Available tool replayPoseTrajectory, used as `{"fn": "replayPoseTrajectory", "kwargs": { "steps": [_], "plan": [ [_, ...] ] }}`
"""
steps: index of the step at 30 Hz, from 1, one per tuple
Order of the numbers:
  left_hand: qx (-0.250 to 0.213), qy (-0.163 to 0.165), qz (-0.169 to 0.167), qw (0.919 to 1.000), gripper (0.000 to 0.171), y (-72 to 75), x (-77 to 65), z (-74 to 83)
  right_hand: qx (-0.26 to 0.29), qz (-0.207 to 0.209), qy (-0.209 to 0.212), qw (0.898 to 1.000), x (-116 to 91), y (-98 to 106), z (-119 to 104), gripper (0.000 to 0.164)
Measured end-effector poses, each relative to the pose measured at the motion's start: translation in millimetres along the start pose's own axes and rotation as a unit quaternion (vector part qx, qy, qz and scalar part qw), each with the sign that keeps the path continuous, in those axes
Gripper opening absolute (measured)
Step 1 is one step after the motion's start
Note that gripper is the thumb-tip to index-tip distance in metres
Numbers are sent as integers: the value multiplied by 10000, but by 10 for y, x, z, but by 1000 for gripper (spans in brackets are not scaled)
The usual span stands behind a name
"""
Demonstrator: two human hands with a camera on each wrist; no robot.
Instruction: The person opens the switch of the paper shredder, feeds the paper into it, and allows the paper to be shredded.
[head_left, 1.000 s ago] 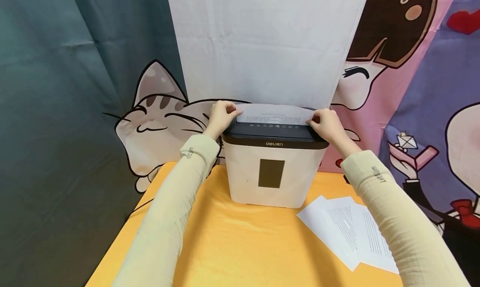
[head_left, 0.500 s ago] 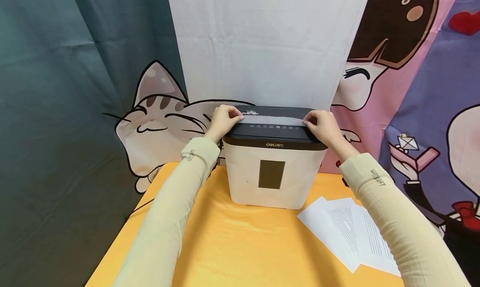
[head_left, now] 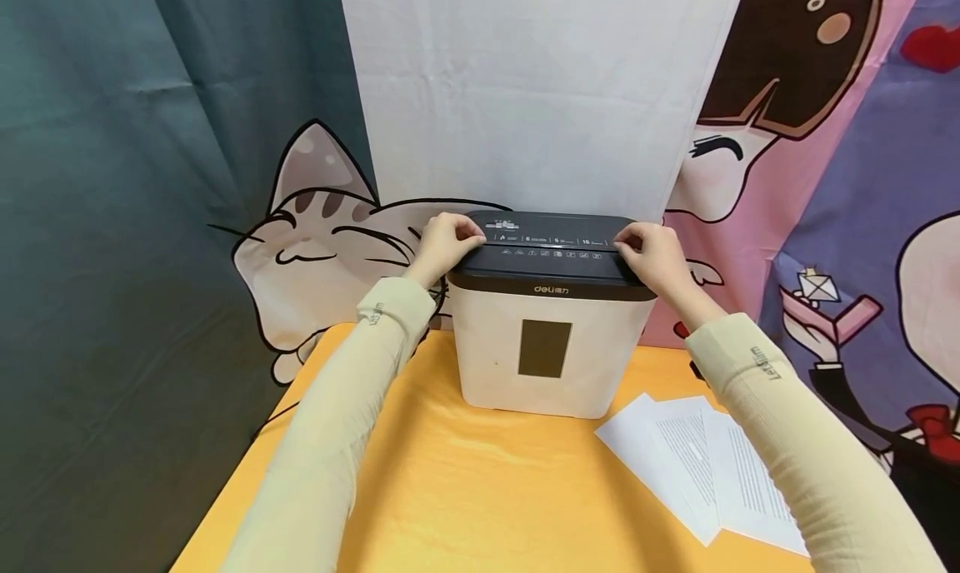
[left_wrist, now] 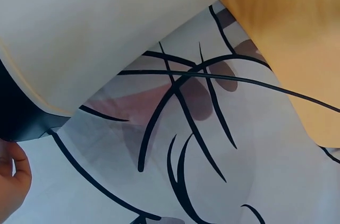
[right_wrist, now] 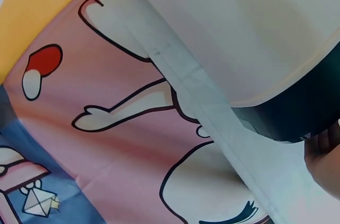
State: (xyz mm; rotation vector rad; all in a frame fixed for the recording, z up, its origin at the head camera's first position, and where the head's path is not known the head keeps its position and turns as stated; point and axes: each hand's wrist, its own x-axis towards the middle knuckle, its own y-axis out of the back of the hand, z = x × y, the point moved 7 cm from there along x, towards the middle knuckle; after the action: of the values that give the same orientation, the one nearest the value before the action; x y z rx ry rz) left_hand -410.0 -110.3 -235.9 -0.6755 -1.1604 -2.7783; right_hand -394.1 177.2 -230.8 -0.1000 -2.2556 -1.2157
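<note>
A white deli paper shredder (head_left: 487, 356) with a dark top (head_left: 555, 265) stands upright in the head view. No sheet shows above its feed slot. At the top's left end is my left hand (head_left: 444, 244), fingers curled and thumb against the fingertips, with nothing visible between them. My right hand (head_left: 654, 252) is bent the same way at the right end, also holding nothing visible. Each wrist view catches only part of a hand beside the shredder's dark rim (left_wrist: 24, 112); the fingertips are hidden there.
Several printed sheets (head_left: 667, 456) lie overlapping on the yellow tablecloth (head_left: 487, 481), right of the shredder. A thin black cord (left_wrist: 223, 78) runs past the shredder's left side. Cartoon-printed curtains (head_left: 300, 240) hang close behind the table.
The printed sheet between my hands has sunk into the shredder's slot and is out of sight. Both hands followed it slightly down, and their fingertips no longer hold it.
</note>
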Motion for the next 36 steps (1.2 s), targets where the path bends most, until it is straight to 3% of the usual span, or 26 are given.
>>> {"fn": "replayPoseTrajectory", "kwargs": {
  "steps": [7,13,20,26,36],
  "plan": [
    [-221,-63,165,9996,15,26,-72,21,125,679,51,9976,-113,183,52,16],
    [-503,-292,380,9976,13,45,-171,71,176,954,258,9949,-241,268,60,16],
    [-321,-993,618,9926,11,3,-433,236,455,1420,378,9881,-492,351,62,15],
    [-349,-1577,571,9852,8,-230,-734,415,601,1817,542,9800,-716,424,61,14],
    [-1360,-1292,321,9817,7,-798,-1165,444,413,2052,356,9772,-1140,455,372,13]
  ]
}}
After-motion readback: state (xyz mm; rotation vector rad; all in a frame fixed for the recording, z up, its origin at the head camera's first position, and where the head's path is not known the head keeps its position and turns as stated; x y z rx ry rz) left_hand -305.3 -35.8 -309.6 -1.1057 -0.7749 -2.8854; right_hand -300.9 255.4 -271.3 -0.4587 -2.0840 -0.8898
